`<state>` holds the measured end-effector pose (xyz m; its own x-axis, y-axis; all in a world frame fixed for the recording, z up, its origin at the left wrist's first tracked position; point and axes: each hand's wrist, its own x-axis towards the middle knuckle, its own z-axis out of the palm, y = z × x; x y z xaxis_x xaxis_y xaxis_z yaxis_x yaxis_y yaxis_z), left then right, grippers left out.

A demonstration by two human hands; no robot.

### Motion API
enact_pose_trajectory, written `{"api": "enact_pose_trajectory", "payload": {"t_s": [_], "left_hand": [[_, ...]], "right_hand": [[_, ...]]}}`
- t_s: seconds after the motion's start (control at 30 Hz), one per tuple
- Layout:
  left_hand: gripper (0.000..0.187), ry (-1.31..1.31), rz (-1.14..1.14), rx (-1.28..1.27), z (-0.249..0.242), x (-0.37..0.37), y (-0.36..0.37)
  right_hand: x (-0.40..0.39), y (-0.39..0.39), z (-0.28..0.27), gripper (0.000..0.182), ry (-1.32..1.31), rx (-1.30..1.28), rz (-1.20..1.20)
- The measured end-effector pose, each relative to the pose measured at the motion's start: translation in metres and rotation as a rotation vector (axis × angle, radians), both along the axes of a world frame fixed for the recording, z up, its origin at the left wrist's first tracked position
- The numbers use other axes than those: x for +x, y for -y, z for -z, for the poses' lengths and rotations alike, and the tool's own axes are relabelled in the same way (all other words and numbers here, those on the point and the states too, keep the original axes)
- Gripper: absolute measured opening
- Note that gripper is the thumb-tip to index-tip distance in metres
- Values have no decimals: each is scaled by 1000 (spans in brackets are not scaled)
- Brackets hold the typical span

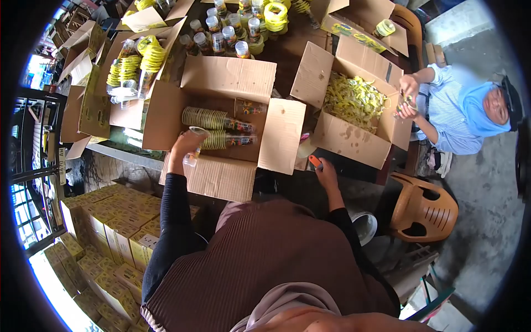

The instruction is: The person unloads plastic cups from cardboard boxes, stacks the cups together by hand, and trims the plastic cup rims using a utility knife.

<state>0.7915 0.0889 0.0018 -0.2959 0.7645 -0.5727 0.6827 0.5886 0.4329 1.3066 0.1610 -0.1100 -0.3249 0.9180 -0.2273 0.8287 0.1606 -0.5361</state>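
My left hand (183,145) is closed around a clear plastic cup (192,157) at the left side of an open cardboard box (218,180). Inside that box lie stacks of cups with yellow rims (204,118), on their sides, with printed ends pointing right. My right hand (326,172) grips a small tool with an orange handle (315,161), just in front of the table edge; its working end is hard to make out. Right of the first box stands another open box (354,141), filled with loose yellow-green strips (357,102).
Upright clear cups (228,34) and yellow rings (275,16) crowd the back of the table. An open box of cups (133,63) stands left. Packed cartons (119,221) are stacked lower left. A brown plastic chair (425,213) and a co-worker (451,105) are at right.
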Motion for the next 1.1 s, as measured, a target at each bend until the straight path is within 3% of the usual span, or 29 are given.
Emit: {"api": "enact_pose_trajectory", "payload": {"t_s": [0.1,0.17,0.23,0.3,0.33,0.4,0.43,0.5,0.67,0.73,0.77,0.83,0.9,0.97,1.03,1.1], "left_hand": [[63,38,-111,-27,54,-8,8],[66,-90,25,136,105,-26,20],[67,-152,-10,115,77,-7,11],[69,36,-394,-5,33,15,-5],[69,39,-397,-13,37,15,-1],[66,-1,-550,272,46,14,7],[66,0,-554,265,33,17,5],[62,247,-678,333,8,22,0],[59,132,-659,284,33,13,3],[59,-240,-477,250,33,17,-6],[59,-244,-486,253,34,18,-14],[61,-331,-107,421,32,20,-35],[62,-257,-36,669,20,38,-58],[63,-297,119,630,54,38,-72],[64,-250,86,512,49,45,-77],[64,-206,37,239,38,49,-77]], "right_hand": [[-11,-10,1,44,110,-70,-40],[-15,-13,6,44,103,-65,-46],[-16,-14,9,45,96,-64,-51],[-19,-15,6,44,112,-113,-8],[-20,-16,4,44,117,-120,-11],[-21,-21,2,43,54,-220,53],[-20,-20,2,43,59,-226,49],[-20,-19,2,41,78,-121,27],[-23,-24,-4,39,33,-94,3],[-23,-26,-5,39,40,-107,-9],[-24,-28,-5,39,66,-145,-7],[-21,-29,0,39,89,-180,-25],[-16,-29,6,41,98,-101,-92],[-11,-32,9,42,59,-116,-152],[-6,-35,7,43,17,-133,-197],[0,-40,3,46,35,-200,-265]]}}
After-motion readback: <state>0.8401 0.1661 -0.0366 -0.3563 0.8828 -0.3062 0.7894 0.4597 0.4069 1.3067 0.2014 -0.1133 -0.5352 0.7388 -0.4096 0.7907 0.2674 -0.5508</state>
